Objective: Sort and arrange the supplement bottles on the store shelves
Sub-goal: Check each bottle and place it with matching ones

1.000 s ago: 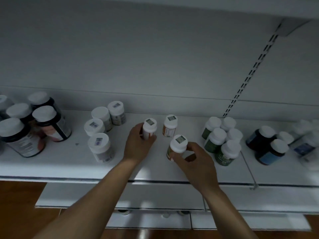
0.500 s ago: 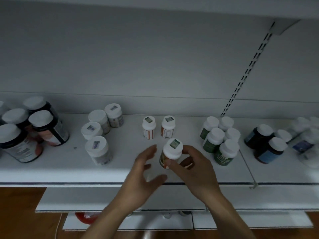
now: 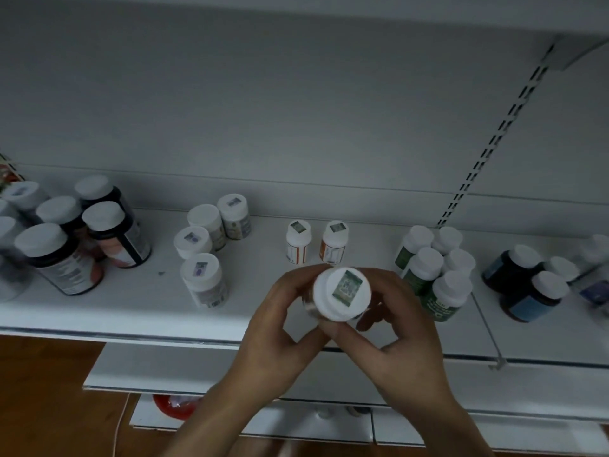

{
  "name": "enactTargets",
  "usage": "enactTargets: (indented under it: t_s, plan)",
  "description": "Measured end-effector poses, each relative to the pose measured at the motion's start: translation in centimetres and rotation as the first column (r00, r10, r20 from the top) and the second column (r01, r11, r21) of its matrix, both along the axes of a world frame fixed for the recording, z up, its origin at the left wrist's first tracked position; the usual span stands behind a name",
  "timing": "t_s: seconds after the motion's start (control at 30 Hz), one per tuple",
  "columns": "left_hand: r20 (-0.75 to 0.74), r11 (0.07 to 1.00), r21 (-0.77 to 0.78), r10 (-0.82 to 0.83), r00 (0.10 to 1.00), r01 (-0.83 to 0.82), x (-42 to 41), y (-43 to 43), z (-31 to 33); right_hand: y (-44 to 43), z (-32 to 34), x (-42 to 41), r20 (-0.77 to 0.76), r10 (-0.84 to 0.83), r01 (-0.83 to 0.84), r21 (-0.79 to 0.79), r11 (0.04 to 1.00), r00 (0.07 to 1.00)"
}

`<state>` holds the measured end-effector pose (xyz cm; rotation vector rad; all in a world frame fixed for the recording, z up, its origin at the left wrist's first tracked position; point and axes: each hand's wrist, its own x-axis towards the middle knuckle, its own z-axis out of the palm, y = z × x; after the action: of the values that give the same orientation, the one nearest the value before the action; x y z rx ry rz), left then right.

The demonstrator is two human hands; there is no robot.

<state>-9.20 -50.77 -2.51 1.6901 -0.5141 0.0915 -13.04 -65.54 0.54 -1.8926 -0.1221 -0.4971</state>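
The white shelf (image 3: pixel 131 301) carries bottles in loose clusters. At the far left stand large dark bottles (image 3: pixel 56 258) with white caps. Next to them, four white bottles (image 3: pixel 201 275) sit close together. Two small orange-labelled bottles (image 3: pixel 298 242) stand side by side near the back panel, directly behind the hands and apart from the other groups. To the right, five green-labelled bottles (image 3: pixel 425 275) are packed tightly, the nearest just beside the right hand (image 3: pixel 395 328). Beyond a thin wire divider (image 3: pixel 484 324) stand dark blue-labelled bottles (image 3: pixel 527 288). A slotted rail (image 3: pixel 494 136) runs up the back wall. Below are a lower shelf (image 3: pixel 197 367) and wooden floor (image 3: pixel 43 390).

The white-capped bottle (image 3: pixel 342 293), a green sticker on its lid, is held upright over the front middle of the shelf. Its body is mostly hidden, so whether it touches the shelf cannot be told. The left hand (image 3: pixel 283 331) curls its fingers (image 3: pixel 293 285) round the left side. The right hand's fingers wrap the right side, and both thumbs meet at the front below the cap.
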Motion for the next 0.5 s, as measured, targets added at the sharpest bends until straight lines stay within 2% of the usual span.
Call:
enactTargets:
  t_s: [0.1,0.2,0.27,0.3,0.37,0.4,0.43,0.5]
  plan:
    - [0.065,0.993,0.079,0.079,0.995,-0.084,0.2,0.4,-0.5,-0.2,-0.5,0.2,-0.129,0.039,-0.018,0.16,0.987,0.991]
    - [0.109,0.977,0.167,0.116,0.987,-0.133,0.5,1.1,-0.5,-0.6,-0.5,0.6,-0.242,0.041,0.002,0.176,0.984,0.969]
    - [0.117,0.978,0.166,0.11,0.987,-0.129,0.4,1.3,-0.2,-0.8,-0.4,0.8,-0.307,0.023,0.039,0.192,0.981,0.952]
    - [0.085,0.985,0.131,0.1,0.991,-0.111,0.3,1.4,-0.1,-0.8,-0.3,0.9,-0.331,0.029,0.063,0.264,0.963,0.943]
    - [-0.004,0.998,0.007,0.065,0.998,-0.065,-0.1,1.2,0.4,-1.0,-0.4,1.0,-0.372,0.146,0.071,0.511,0.857,0.917]
    - [-0.023,0.997,-0.054,0.05,0.998,-0.051,-0.2,1.0,0.7,-1.0,-0.4,1.0,-0.369,0.246,0.058,0.647,0.76,0.896]
    - [-0.018,0.994,-0.098,0.038,0.999,-0.039,-0.3,0.8,1.0,-0.9,-0.5,1.1,-0.352,0.338,0.05,0.753,0.656,0.873]
    - [0.039,0.992,-0.122,0.017,0.999,-0.012,-0.4,0.4,1.4,-0.7,-0.7,1.0,-0.323,0.455,0.06,0.863,0.502,0.83]
